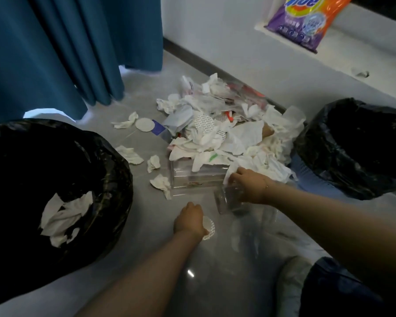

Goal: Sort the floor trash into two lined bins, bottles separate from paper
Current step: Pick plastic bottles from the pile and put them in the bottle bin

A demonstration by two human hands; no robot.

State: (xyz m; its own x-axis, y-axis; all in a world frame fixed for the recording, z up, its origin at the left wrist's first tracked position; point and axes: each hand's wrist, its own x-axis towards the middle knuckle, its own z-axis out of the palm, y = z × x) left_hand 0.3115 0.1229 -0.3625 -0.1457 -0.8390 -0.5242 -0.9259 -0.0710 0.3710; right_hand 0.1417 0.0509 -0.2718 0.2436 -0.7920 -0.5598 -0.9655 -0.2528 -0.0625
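Note:
A heap of crumpled white paper (233,133) mixed with wrappers lies on the grey floor. A clear plastic box (197,177) sticks out of its near side. My right hand (249,186) grips a clear plastic bottle (229,201) at the heap's near edge. My left hand (189,219) is closed on a round white patterned paper disc (209,227) low over the floor. A black-lined bin (55,161) on the left holds some white paper (64,216). A second black-lined bin (361,145) stands on the right; its inside is dark.
Loose tissue scraps (133,154) lie between the heap and the left bin. A blue curtain (66,49) hangs at the back left. A detergent bag (306,17) sits on a white ledge at the upper right. Clear plastic film (256,234) lies under my right arm.

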